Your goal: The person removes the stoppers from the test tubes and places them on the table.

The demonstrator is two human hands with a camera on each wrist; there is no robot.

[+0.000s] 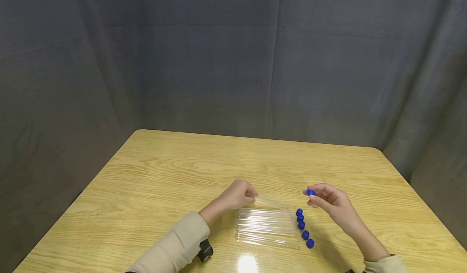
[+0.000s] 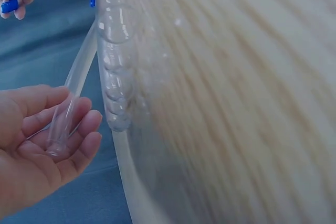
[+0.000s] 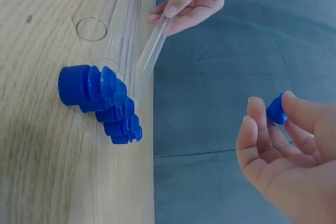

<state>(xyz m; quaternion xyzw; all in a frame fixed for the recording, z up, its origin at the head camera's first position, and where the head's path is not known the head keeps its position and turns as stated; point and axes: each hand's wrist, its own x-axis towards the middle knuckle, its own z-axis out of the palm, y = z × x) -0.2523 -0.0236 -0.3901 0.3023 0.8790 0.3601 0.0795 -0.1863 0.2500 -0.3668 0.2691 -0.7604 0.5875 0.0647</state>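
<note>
My left hand pinches a clear test tube near its rounded end, with the tube's other end pointing right. In the left wrist view that test tube slants up from between thumb and fingers. To the right, my right hand pinches a blue cap between thumb and fingertips, above the table; the right wrist view shows the cap up close. Several clear test tubes lie side by side below the left hand. A column of several blue caps stands at their right ends.
The wooden table carries the tubes and caps near its front. Grey curtains hang behind it and at both sides. One tube lies slightly apart and askew, nearest the front. A black wrist camera sits at the left sleeve.
</note>
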